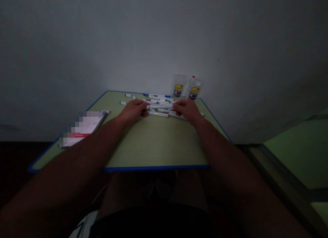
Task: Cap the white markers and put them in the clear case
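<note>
dimly, yellow labels point(178, 89) with unreadable print mark two clear containers point(180, 78) behind the desk point(159, 142), while left grip point(134, 109) and right grip point(187, 110) pinch one white marker point(161, 107).

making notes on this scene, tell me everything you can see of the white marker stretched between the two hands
The white marker is slim and straight, apparently smooth plastic. It lies roughly level across the view, above the table's far half, with the left hand holding one end and the right hand the other. Fingers partly hide both ends; whether it is lifted clear of the markers around it is unclear.
</note>
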Motion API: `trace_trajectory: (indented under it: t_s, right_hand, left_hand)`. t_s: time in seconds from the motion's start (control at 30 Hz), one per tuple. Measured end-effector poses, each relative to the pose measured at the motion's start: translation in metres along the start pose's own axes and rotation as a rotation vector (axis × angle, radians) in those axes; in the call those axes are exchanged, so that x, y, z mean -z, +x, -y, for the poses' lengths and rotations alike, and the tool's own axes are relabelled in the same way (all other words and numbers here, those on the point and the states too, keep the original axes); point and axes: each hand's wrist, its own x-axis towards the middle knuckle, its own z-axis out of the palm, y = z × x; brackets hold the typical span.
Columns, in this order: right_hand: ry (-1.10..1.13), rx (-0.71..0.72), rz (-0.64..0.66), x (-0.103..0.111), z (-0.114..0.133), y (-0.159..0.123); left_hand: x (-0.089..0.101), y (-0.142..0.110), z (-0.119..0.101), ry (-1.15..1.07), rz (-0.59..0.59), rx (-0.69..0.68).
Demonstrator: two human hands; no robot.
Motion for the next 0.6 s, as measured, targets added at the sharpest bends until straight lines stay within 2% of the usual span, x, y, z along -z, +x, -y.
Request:
trace_trajectory:
  t_s: [0.6]
  right_hand:
    - [-0.082,0.028,-0.008,0.0024,-0.0041,0.0012]
  left_hand:
    - [0.0013,0.0013,0.0038,0.032,-0.012,-0.018]
